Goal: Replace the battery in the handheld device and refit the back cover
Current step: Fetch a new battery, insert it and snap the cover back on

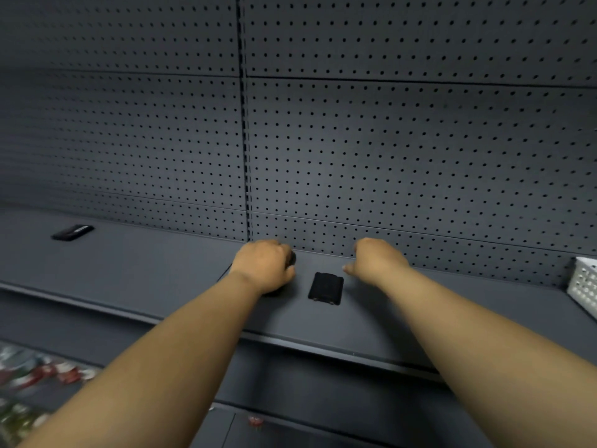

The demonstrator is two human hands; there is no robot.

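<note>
Grey pegboard back wall [403, 140] fills the upper part of the view, split by a slotted vertical upright [245, 156]. Below it, a dark grey shelf [145, 270] runs the full width; its front lip crosses the frame from left to lower right.

Both bare forearms reach in from the bottom edge toward the back of the shelf.

Left hand [263, 266]: knuckles up, fingers curled down around a dark object [292, 257] resting on the shelf. Only small dark parts of it show, past the knuckles and under the heel of the hand; most is hidden, so cannot tell whether this is the handheld device. Fingers closed on it.

Right hand [378, 260]: above the shelf, just right of centre, fingers loosely curled and pointing down-left, holding nothing. Thumb tip is near the black rectangular piece but apart from it.

Black rectangular piece [325, 288]: flat on the shelf between the two hands, ribbed top face, two small light spots on its near edge. Battery or back cover, cannot tell which.

White perforated basket [584, 286]: at the right edge of the shelf, partly cut off.

Small black flat item [72, 232]: far left on the shelf, well apart from the hands.

Blurred red and green packaging [32, 376]: lower left, below the shelf.
</note>
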